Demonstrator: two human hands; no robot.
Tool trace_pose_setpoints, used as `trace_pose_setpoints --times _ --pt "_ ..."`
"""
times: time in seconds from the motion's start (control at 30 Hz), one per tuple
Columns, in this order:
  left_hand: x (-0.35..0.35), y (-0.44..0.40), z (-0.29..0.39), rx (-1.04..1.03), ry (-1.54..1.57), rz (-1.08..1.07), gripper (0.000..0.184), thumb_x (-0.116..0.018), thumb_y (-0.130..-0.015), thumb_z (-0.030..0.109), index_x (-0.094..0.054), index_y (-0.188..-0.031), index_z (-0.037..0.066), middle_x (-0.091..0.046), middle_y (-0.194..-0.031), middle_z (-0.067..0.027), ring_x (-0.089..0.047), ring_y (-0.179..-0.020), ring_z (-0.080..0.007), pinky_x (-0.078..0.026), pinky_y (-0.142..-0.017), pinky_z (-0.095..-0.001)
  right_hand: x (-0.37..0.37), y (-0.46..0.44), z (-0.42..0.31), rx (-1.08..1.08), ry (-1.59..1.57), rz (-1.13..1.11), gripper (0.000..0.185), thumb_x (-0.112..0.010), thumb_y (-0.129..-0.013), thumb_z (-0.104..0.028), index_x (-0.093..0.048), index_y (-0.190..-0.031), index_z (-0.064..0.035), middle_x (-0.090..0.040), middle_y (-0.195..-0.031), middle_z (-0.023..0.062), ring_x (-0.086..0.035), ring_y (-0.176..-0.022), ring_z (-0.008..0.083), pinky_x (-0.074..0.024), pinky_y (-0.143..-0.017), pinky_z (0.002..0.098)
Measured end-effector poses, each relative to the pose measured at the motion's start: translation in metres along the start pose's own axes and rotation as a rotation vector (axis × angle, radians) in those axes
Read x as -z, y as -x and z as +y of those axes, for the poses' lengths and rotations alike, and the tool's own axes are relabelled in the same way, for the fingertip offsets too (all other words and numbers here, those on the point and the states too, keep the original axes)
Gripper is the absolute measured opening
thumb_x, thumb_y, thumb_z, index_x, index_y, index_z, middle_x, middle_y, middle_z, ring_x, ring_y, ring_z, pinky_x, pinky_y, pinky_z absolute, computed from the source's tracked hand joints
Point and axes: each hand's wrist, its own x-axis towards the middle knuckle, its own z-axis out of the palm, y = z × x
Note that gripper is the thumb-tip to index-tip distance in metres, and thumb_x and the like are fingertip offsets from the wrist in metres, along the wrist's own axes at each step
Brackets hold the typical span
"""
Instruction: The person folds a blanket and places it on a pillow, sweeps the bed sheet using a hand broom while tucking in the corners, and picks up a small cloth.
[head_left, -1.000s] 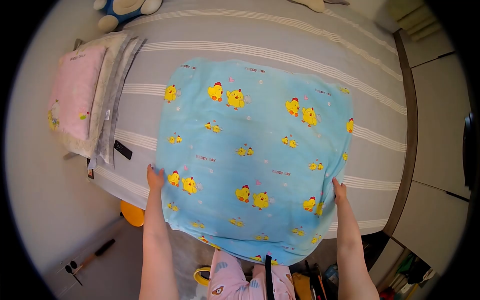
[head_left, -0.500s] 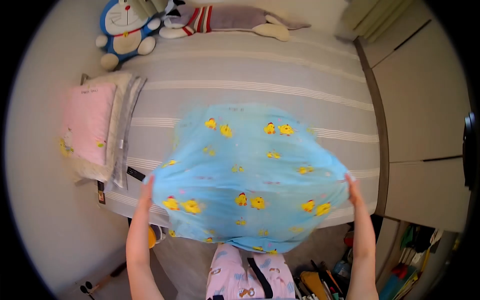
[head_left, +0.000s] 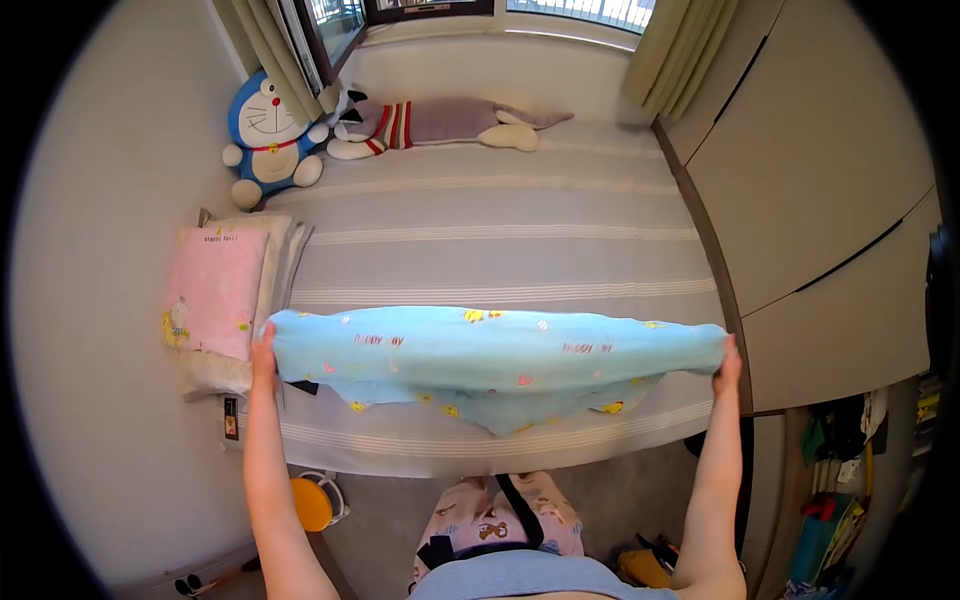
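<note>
A light blue sheet (head_left: 480, 350), printed with yellow chicks and red lettering, is stretched wide above the near part of the bed (head_left: 480, 260). Its left end is gripped in my left hand (head_left: 264, 352), close to the pink pillow. My right hand (head_left: 729, 362) grips the opposite end by the bed's right edge. Between the hands the upper edge is pulled nearly straight, and the lower part hangs in loose folds. Part of a dark object on the bed shows beneath its left end.
A pink pillow (head_left: 215, 290) lies on paler bedding at the left wall. A blue plush toy (head_left: 272, 145) and a long grey plush (head_left: 445, 122) rest at the far end. Cabinets (head_left: 830, 220) line the right side. An orange-topped stool (head_left: 312, 503) stands at the lower left.
The sheet has gone from billowed out and spread to pulled taut in a narrow band. My hands have moved farther apart. The view has tilted up, bringing the window into sight.
</note>
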Motion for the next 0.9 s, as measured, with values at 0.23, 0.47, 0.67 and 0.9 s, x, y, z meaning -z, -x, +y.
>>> trace_pose_setpoints --times 0.23,0.47,0.67,0.9 --pt "0.033 0.018 -0.026 0.647 -0.685 -0.203 0.042 -0.060 -0.078 0.032 -0.057 -0.098 -0.004 -0.061 -0.090 -0.0109 -0.059 -0.075 -0.0218 -0.047 -0.064 -0.0370 0.055 0.005 0.010 -0.690 0.841 -0.218 0.040 -0.058 -0.077 -0.039 -0.054 -0.103 -0.0077 -0.056 -0.098 0.0076 -0.049 -0.096 0.0221 -0.0401 -0.080 0.0420" --pt "0.017 0.009 -0.040 0.578 -1.131 -0.273 0.053 -0.058 -0.076 0.040 -0.056 -0.097 -0.008 -0.061 -0.090 -0.0174 -0.059 -0.078 -0.0266 -0.046 -0.066 -0.0406 0.063 -0.007 0.023 -0.557 0.867 0.025 0.036 -0.060 -0.076 -0.034 -0.058 -0.097 -0.0042 -0.058 -0.096 0.0094 -0.053 -0.087 0.0220 -0.0421 -0.071 0.0386" --pt "-0.093 -0.038 -0.054 -0.045 -0.841 0.074 0.063 -0.049 -0.079 0.050 -0.056 -0.091 -0.012 -0.053 -0.096 -0.0335 -0.051 -0.098 -0.0403 -0.038 -0.083 -0.0404 -0.003 -0.079 0.024 0.098 0.557 0.146 0.038 -0.059 -0.079 -0.030 -0.054 -0.091 0.0062 -0.056 -0.091 0.0098 -0.051 -0.084 0.0178 -0.0402 -0.076 0.0313" --pt "-0.105 -0.068 0.013 -0.155 -0.016 0.116 0.050 -0.050 -0.080 0.052 -0.056 -0.067 0.004 -0.054 -0.070 -0.0031 -0.048 -0.065 -0.0108 -0.039 -0.061 -0.0244 -0.015 -0.104 -0.067 0.159 -0.269 0.227 0.025 -0.054 -0.084 -0.029 -0.056 -0.082 -0.0046 -0.057 -0.083 0.0033 -0.055 -0.072 0.0137 -0.0441 -0.065 0.0285"
